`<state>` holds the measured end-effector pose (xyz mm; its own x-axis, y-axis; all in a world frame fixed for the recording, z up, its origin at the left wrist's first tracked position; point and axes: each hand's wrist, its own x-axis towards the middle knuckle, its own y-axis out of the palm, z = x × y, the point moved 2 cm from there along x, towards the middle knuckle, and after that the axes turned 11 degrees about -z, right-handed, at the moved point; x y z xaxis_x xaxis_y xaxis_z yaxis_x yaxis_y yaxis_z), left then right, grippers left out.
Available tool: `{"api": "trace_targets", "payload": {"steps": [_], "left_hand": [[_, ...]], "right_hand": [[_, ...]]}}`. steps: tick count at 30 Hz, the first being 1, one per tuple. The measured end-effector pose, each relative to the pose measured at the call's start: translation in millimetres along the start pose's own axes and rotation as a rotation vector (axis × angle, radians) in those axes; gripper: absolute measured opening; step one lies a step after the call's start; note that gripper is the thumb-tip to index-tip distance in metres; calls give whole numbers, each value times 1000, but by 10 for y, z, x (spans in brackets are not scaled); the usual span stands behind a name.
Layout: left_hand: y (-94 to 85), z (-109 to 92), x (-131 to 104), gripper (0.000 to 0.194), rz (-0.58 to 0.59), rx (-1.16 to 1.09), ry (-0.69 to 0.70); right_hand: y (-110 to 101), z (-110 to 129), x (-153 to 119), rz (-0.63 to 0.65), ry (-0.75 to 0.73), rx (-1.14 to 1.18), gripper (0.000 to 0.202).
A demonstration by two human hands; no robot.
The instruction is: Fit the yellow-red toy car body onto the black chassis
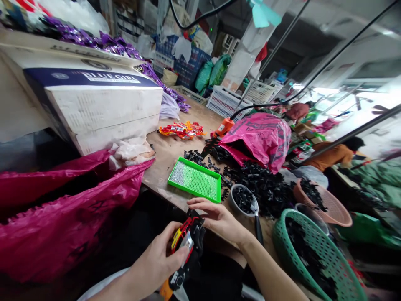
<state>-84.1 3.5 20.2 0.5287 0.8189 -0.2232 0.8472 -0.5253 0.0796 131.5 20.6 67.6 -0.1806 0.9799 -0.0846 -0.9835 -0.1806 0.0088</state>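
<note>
Head view: both hands work low, at the near edge of the wooden bench (175,159). Left hand (158,261) is wrapped around a red/yellow/black toy car (187,238) w/ a clear window piece, thumb pressed on its side, fingers closed tight on the body. Right hand (219,217) sits on top of the car's black upper part, fingertips curled down onto it; whether it pinches a small part or only presses, can't tell. An orange/black bit shows below the left hand, prob. more of the same toy.

Just beyond the hands: green tray (196,180) w/ a grid of holes, small silver bits (screws, prob.) heaped at its left end. Right of it, a grey scoop (244,200) filled w/ black parts, touching a big pile of black plastic parts (260,184). Orange-handled electric screwdriver (219,133) hangs on a cable over the pile. Green basket (313,255) near right also holds black parts. Pink bag (263,138) behind the pile; another pink bag (62,217) at left, under a white "Blue Girl" carton (94,104).

Step in hand, as I judge it: seating a black part on the car, pre-fastening. Next move calls for keeping the part aligned w/ a steady left-hand hold while the right frees up to reach a screw and the driver.
</note>
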Motion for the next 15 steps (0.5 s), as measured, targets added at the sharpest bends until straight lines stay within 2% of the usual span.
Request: {"api": "trace_targets", "payload": {"steps": [4,6,10,13,15], "left_hand": [[-55,-180,12,33,-110,245,-18],[-68,-198,17,37,-147,335,16],[-68,-69,43,48,-206,489,148],[-49,56,65,50,-225,600,204],[-32,122,71,52,-220,670,243]], "right_hand": [[34,-90,-55,-228,88,-71,49],[53,-125,-105,-315,170,-82,48],[113,-131,-192,-403,328,57,36],[174,-108,-203,-425,392,95,44],[210,-98,-182,-441,406,-14,50]]}}
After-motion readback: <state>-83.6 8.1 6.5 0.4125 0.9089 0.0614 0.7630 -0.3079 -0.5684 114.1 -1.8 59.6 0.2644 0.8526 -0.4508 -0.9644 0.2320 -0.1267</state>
